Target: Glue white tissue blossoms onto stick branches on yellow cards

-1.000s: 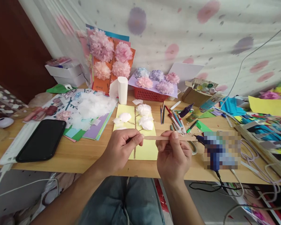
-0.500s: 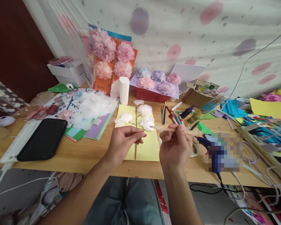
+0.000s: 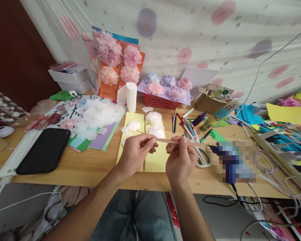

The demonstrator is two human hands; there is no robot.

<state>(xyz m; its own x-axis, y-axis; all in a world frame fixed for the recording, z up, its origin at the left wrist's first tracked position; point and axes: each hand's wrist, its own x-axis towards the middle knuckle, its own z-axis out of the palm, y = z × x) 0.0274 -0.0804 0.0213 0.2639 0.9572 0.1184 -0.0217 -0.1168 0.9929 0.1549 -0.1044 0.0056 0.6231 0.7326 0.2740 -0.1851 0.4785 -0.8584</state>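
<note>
Both of my hands are raised over the front part of a yellow sheet (image 3: 155,160). A narrow, pinkish-brown strip (image 3: 165,141), apparently paper, stretches between them. Its left end is pinched in the fingertips of my left hand (image 3: 137,150). My right hand (image 3: 182,157) grips it between thumb and curled fingers, and the free end sticks out to the right. On the sheet runs a brown stem line with side branches, partly hidden by my left hand. White cottony tufts (image 3: 154,117) lie right of the stem, and a white tuft (image 3: 133,126) lies left of it.
Scissors (image 3: 204,160) lie right of my right hand, near a blue glue gun (image 3: 230,167), partly pixelated, with cords. Pens (image 3: 188,129) are behind. Left are a black phone (image 3: 43,150) and a cotton pile (image 3: 100,112). A red basket (image 3: 158,101) stands at the back.
My right hand has moved left and slightly down with the strip. My left fingertips, apart from the strip before, now pinch its left end. The scissors are more visible.
</note>
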